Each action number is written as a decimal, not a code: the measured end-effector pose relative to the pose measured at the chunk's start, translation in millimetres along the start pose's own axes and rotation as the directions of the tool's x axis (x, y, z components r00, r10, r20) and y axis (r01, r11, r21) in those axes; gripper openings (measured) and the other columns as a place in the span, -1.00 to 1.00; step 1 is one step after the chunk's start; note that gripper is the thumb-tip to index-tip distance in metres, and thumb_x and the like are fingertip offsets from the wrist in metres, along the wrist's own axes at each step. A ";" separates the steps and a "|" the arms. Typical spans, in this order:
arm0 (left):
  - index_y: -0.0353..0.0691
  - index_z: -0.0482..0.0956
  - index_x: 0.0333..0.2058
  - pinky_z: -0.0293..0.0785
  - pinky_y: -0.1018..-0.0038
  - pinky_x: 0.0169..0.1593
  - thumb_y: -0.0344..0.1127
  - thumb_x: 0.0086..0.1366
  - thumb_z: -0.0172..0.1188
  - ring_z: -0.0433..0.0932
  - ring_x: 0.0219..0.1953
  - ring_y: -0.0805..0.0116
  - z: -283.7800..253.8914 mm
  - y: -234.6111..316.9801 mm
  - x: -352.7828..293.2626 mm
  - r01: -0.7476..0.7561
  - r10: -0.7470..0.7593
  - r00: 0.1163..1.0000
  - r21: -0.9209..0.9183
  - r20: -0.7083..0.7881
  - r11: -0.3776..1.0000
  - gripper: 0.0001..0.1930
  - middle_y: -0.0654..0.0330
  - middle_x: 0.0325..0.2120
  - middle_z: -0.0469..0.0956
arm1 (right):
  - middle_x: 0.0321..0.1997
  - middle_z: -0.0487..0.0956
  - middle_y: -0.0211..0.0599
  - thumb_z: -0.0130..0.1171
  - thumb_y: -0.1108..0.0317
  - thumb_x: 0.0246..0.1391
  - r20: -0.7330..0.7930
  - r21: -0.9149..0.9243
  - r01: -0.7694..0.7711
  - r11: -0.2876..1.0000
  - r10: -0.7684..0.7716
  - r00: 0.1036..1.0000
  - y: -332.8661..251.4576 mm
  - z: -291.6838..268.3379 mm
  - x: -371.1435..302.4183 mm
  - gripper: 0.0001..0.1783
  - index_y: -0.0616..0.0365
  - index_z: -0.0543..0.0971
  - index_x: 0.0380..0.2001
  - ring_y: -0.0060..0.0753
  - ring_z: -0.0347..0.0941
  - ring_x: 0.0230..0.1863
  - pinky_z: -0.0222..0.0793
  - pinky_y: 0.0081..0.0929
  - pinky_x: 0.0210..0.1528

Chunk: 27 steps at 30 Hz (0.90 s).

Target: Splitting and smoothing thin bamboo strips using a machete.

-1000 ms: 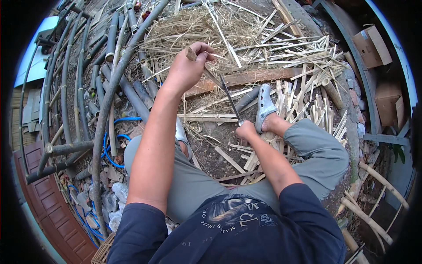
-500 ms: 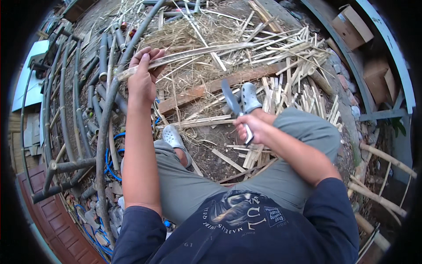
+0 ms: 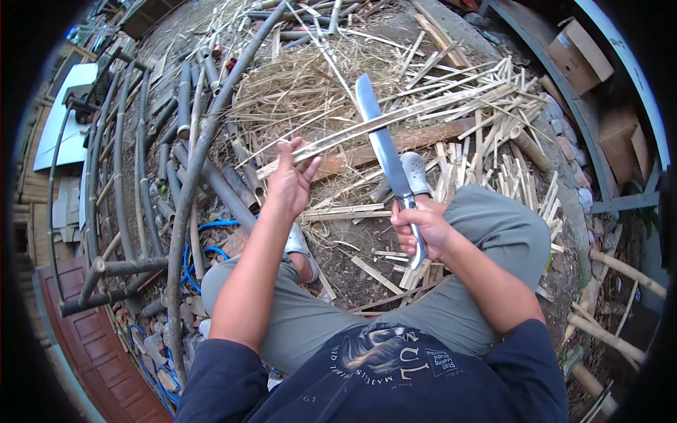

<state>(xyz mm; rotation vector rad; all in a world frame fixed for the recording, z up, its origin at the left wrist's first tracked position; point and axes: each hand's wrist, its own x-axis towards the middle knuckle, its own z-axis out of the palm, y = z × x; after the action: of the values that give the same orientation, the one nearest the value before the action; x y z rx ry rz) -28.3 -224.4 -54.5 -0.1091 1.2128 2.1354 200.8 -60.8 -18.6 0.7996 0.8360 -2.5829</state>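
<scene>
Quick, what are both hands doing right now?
Left hand: holding a long pale strip.
Right hand: closed, holding a big knife by its handle.

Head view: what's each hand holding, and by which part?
Left hand: pale strip, loosely in the fingers, near its left end. Right hand: long knife, gripped by its handle.

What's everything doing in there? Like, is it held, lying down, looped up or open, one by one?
Left hand: fingers partly curled, holding the long pale strip.
Right hand: closed on the big knife.
Big knife: blade bare, tip pointing forward.
Long pale strip: nearly straight, crossing the blade in view; whether they touch, I can't tell.
Clogs: worn on both feet.
Brown board: lying down.
Blue hose: looped.
</scene>
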 end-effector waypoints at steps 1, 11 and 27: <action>-0.25 0.34 0.08 0.59 0.43 0.02 0.18 0.31 0.00 0.51 -0.09 0.31 -0.4 -3.1 0.8 0.013 -0.014 1.000 -0.020 -0.014 1.000 -0.39 0.14 -0.09 0.44 | -0.68 0.30 -0.52 0.11 0.45 0.10 0.014 -0.002 -0.013 1.000 0.013 1.000 3.5 -2.2 1.0 -0.88 0.04 0.36 -0.38 -0.64 0.25 -0.77 0.26 -0.55 -0.74; -0.15 0.35 0.07 0.59 0.41 -0.03 0.19 0.30 0.04 0.52 0.01 0.31 -12.3 -16.2 -7.3 0.202 -0.203 0.978 -0.023 -0.048 0.979 -0.42 0.16 -0.07 0.46 | -0.68 0.32 -0.48 0.12 0.46 0.09 -0.012 -0.027 -0.045 0.999 0.044 0.999 10.4 -19.4 10.3 -0.86 0.05 0.35 -0.37 -0.63 0.26 -0.78 0.24 -0.53 -0.75; -0.18 0.47 -0.21 0.61 0.44 -0.12 0.21 0.18 0.22 0.56 -0.20 0.38 -67.6 -13.4 -5.4 0.169 -0.184 0.912 -0.075 -0.367 0.983 -0.47 0.24 -0.29 0.49 | -0.68 0.31 -0.47 0.14 0.45 0.05 -0.015 -0.128 -0.084 0.988 0.082 0.996 17.1 -28.8 31.9 -0.81 0.05 0.31 -0.35 -0.62 0.25 -0.77 0.23 -0.53 -0.75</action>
<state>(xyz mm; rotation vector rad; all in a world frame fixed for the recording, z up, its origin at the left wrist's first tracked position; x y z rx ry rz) -32.7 -275.9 -100.4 -0.6470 1.3112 2.0356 194.8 -60.2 -64.4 0.7932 0.9405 -2.4271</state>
